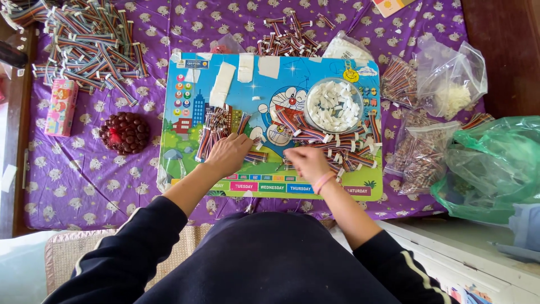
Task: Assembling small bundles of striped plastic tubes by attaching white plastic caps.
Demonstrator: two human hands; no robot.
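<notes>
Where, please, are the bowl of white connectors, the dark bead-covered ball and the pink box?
bowl of white connectors (310, 107), head view, left rim.
dark bead-covered ball (128, 135), head view, centre of top.
pink box (61, 107), head view, middle of lid.

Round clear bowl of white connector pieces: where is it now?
In the head view, the round clear bowl of white connector pieces sits upper right on the colourful cartoon board, just above the right hand.

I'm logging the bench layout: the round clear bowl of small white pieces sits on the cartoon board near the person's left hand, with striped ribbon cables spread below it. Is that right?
Not quite. The head view shows the bowl of white pieces on the cartoon board nearer the right hand, not the left hand. The striped ribbon cables do lie just below it.
</notes>
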